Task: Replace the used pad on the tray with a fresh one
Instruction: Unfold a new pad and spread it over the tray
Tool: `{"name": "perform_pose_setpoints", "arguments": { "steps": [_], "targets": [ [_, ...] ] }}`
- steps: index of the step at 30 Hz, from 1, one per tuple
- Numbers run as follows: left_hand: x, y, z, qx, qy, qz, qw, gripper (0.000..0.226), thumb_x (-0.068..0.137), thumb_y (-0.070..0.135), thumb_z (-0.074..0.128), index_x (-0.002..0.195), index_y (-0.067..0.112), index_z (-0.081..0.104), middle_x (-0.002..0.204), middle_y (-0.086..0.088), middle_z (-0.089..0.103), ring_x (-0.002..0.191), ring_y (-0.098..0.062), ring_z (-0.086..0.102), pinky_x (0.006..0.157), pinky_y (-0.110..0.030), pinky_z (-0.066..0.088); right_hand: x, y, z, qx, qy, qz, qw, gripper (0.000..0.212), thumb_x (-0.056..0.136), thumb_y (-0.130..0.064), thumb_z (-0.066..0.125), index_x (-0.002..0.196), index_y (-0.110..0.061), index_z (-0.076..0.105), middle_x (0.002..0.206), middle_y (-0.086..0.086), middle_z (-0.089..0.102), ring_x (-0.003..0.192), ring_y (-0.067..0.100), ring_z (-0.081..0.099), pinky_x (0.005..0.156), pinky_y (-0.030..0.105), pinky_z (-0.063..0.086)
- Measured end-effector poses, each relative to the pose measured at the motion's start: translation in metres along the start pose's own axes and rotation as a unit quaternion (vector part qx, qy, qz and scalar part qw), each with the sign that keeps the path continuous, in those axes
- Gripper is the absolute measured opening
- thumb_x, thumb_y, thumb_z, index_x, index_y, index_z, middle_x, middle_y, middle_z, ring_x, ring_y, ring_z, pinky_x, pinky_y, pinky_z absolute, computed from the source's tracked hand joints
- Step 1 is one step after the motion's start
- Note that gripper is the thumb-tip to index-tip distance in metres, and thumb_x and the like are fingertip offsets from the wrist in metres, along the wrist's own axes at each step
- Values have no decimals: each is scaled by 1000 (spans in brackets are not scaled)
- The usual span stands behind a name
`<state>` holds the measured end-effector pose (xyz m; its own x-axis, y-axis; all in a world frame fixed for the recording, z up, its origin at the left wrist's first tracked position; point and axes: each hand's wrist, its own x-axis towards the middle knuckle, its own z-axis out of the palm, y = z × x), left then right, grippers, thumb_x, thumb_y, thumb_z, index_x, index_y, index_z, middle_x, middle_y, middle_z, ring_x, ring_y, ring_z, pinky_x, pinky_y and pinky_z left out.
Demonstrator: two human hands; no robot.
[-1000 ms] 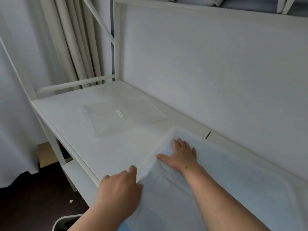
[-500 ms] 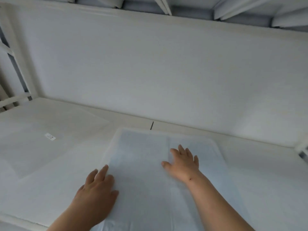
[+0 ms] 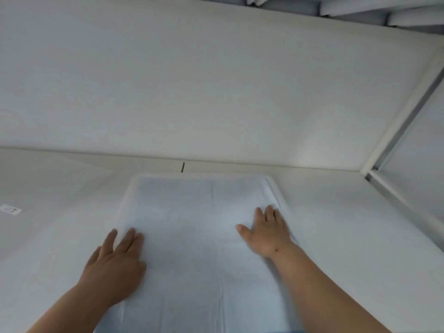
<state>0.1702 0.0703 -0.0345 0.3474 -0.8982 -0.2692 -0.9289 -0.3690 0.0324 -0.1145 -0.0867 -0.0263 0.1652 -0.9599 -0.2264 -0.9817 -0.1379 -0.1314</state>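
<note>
We see both hands pressed flat, fingers spread and gripping nothing, on the pad (image 3: 192, 236). The left hand (image 3: 115, 263) lies on its left edge, with the outer fingers over the border onto the white surface (image 3: 348, 224). The right hand (image 3: 266, 229) lies near the right edge. The hands are well apart, with a lengthwise crease in the pad between them. Beyond the left hand, a clear sheet (image 3: 48, 183) with a small label (image 3: 10, 209) lies flat. Whether a tray sits beneath the pad, we cannot tell.
</note>
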Motion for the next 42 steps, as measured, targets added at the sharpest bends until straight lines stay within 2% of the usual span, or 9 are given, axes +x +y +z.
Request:
{"name": "perform_pose_setpoints", "arguments": {
  "steps": [4,8,13,19,23,26,31,36,42],
  "targets": [
    [25,-24,17,4,1,26,1000,76,85,51,9,154,24,-3,163,7,-7,149,-19,-12,122,-44,2,-15,4,-13,12,-15,-2,1000,94,88,-74,33,156,-17,4,163,11,-11,150,30,-7,121,43,3],
    [29,-29,18,-6,24,38,999,68,93,42,22,155,24,3,163,6,1,150,-19,-5,121,-43,-1,-39,22,-7,12,-40,-11,999,90,89,-72,33,156,-17,9,164,11,-6,151,27,-5,122,40,6],
    [28,-22,7,6,1,21,1000,62,98,41,17,154,27,-6,162,12,-11,148,-22,-18,122,-40,3,-44,21,12,-20,-13,-23,999,84,94,-68,21,156,-15,0,163,12,-12,150,26,-11,121,39,-3],
    [20,-43,4,-105,96,17,990,80,86,60,44,153,20,22,161,-6,18,148,-28,12,120,-43,14,-60,37,3,19,78,-37,996,73,94,-63,34,152,-22,25,163,8,10,150,26,6,122,38,8],
    [-29,-49,-10,-234,183,-70,952,56,79,44,71,127,20,56,122,-11,56,115,-33,51,98,-45,41,-91,63,6,68,164,51,983,50,95,-40,49,141,-20,47,150,9,38,139,30,30,114,36,19],
    [-58,-46,-13,-258,142,-78,952,25,83,41,66,94,20,60,84,3,59,76,-16,56,69,-33,41,-106,75,15,123,201,103,966,40,90,-35,56,126,-17,60,130,15,54,122,35,46,104,42,33],
    [-76,-34,-13,-255,115,-115,953,26,86,43,63,81,19,53,75,2,59,71,-16,54,61,-32,37,-120,78,17,203,177,136,953,29,90,-36,52,111,-17,60,107,9,53,85,27,52,81,39,46],
    [-83,-27,-10,-344,144,-174,911,25,85,29,68,97,12,54,79,0,59,80,-28,54,70,-35,38,-131,85,4,234,125,105,959,24,92,-40,53,102,-19,59,94,0,63,83,21,54,73,33,40],
    [-87,-8,-4,-382,190,-197,883,12,88,23,66,88,11,65,76,-4,61,75,-29,53,65,-35,35,-137,88,-2,290,79,73,951,15,90,-37,59,100,-26,60,89,-10,63,86,14,60,72,28,41]
  ]
}}
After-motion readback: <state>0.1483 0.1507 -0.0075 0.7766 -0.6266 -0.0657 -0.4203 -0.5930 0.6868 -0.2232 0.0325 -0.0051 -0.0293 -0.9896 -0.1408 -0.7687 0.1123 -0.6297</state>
